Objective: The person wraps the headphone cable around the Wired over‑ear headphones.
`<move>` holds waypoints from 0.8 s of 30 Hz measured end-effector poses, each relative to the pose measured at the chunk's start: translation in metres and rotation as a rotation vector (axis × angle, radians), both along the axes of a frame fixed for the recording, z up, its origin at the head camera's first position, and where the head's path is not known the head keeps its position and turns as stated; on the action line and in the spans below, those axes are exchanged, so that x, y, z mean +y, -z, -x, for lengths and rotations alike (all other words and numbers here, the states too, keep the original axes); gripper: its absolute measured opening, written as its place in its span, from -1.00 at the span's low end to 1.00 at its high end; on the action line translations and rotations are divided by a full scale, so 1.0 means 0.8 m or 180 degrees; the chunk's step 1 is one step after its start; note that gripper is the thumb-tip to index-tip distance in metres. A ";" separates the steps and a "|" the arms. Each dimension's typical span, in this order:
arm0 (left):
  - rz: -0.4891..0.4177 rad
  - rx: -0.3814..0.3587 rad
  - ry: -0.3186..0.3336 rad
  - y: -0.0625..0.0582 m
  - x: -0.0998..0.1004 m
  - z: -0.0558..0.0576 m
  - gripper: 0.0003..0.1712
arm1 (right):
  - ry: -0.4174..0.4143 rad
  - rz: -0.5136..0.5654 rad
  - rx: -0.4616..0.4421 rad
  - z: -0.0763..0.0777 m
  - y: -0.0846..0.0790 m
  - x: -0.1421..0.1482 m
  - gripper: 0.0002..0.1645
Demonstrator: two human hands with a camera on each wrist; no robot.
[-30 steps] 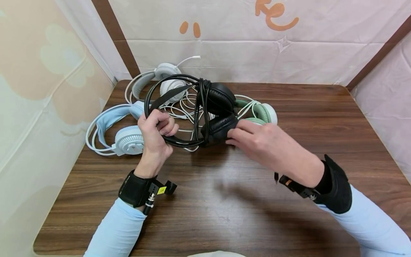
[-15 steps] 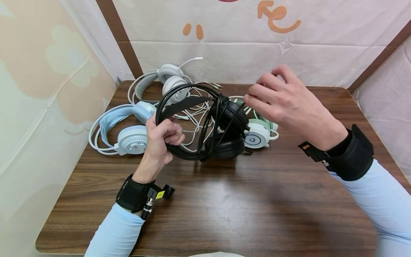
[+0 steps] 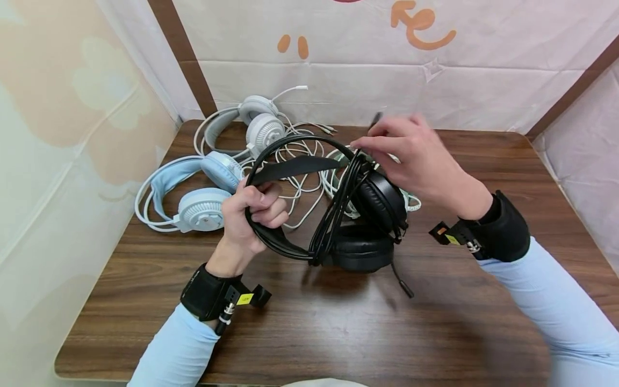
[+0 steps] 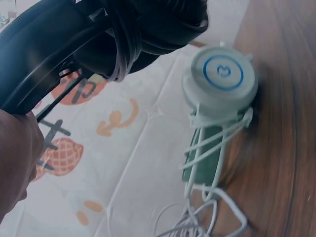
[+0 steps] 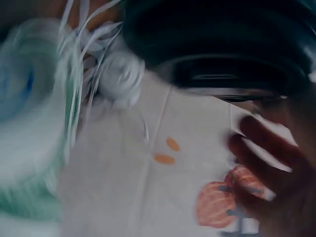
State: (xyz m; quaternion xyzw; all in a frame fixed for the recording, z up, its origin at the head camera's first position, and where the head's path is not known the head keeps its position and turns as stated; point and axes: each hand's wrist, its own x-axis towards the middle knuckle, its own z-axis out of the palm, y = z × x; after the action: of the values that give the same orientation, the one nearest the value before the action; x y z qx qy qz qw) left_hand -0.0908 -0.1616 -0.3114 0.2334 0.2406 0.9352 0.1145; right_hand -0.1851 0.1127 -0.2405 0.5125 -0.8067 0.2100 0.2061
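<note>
My left hand grips the headband of a black headset, held up above the table with its ear cups toward the right. A black cable is wound in several loops around the headset beside the cups. At the top of these loops my right hand pinches the cable, and a short dark end sticks up past its fingers. A microphone boom points down from the lower cup. In the right wrist view, the fingers are blurred below a black ear cup.
On the wooden table behind lie a light blue headset at left and a white-grey headset with its microphone raised. White cables tangle in the middle. A green and white headset sits behind the black one. Fabric walls surround the table.
The black headset has come nearer and to the right in my left hand, tilting so its boom shows. My right hand left the ear cups, rose, and came back left to the cable loops.
</note>
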 end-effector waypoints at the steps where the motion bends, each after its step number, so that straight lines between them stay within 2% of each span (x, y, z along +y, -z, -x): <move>1: -0.0069 -0.0020 0.0067 0.000 0.001 0.001 -0.71 | -0.0048 -0.0041 -0.0524 0.001 0.001 0.004 -0.65; 4: -0.0209 -0.0121 0.0205 0.001 0.004 0.003 -0.59 | -0.0177 -0.0217 -0.2411 -0.002 0.000 0.018 -0.50; 5: -0.0221 -0.0168 0.0230 0.001 0.005 0.004 -0.57 | -0.0138 -0.0283 -0.2856 -0.004 0.002 0.023 -0.43; 7: -0.0232 -0.0293 0.0233 0.000 0.006 0.005 -0.60 | -0.0113 -0.0369 -0.3429 -0.009 0.009 0.030 -0.30; 8: -0.0237 -0.0363 0.0232 0.000 0.007 0.006 -0.63 | -0.0073 -0.0365 -0.3591 -0.013 0.014 0.032 -0.23; 9: -0.0202 -0.0439 0.0214 0.000 0.008 0.007 -0.65 | -0.0053 -0.0334 -0.3621 -0.016 0.020 0.033 -0.15; 12: 0.0163 -0.0728 0.0080 0.001 0.013 0.011 -0.64 | 0.0213 -0.0116 -0.3513 -0.030 0.037 0.038 -0.03; 14: 0.0676 -0.0874 -0.0084 0.003 0.017 0.013 -0.68 | 0.0314 0.0204 -0.3695 -0.040 0.046 0.045 -0.06; 16: 0.1344 -0.0962 -0.0210 0.005 0.019 0.013 -0.75 | 0.0311 0.0683 -0.4068 -0.050 0.055 0.057 -0.14; 18: 0.2084 -0.0882 -0.0333 0.008 0.014 0.008 -0.63 | 0.0130 0.1253 -0.4486 -0.055 0.063 0.078 -0.33; 20: 0.2749 -0.0734 -0.0491 0.008 0.003 -0.002 -0.46 | 0.0113 0.1925 -0.4919 -0.052 0.069 0.108 -0.56; 22: 0.3214 -0.0560 -0.0697 0.008 -0.015 -0.017 -0.43 | 0.0263 0.2475 -0.5111 -0.036 0.071 0.146 -0.66; 24: 0.3565 -0.0431 -0.1004 0.006 -0.034 -0.035 -0.45 | 0.0613 0.2879 -0.5113 -0.007 0.071 0.182 -0.67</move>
State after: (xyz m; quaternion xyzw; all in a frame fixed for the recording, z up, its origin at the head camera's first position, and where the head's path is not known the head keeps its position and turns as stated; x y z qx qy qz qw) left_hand -0.0626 -0.1886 -0.3162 0.0383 0.7222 0.6840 0.0950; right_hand -0.1792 0.2582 -0.2970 0.0147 -0.5878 0.7790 -0.2178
